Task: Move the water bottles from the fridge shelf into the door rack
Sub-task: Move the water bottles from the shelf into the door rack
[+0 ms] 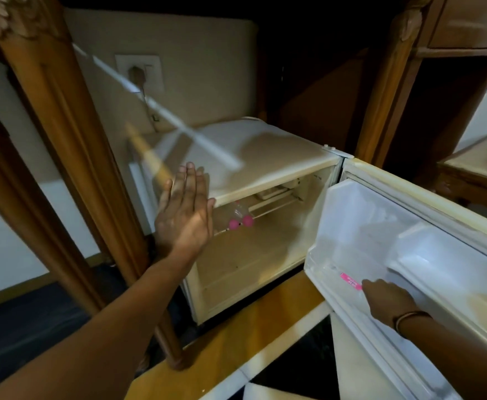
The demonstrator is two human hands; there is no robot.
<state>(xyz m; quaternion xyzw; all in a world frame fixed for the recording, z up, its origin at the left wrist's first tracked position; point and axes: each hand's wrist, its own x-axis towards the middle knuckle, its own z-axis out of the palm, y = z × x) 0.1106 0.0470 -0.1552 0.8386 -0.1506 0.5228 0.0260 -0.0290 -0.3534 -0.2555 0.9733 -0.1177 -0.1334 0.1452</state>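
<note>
So our left hand [183, 215] is flat, fingers pressed together, right by the fridge [265, 157] front edge. Two pink-capped bottles [240, 216] lie on the wire shelf [277, 202]. Right hand [386, 295] reaches into the door rack [320, 269] at a pink-labelled bottle [350, 281]; can't tell its fingers.

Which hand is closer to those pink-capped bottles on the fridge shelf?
Left. The left hand is open just beside the bottles, at the fridge's front edge. The right hand is far off, in the door rack.

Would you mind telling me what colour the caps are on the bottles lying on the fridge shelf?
Pink caps, seen best in the head view.
</note>
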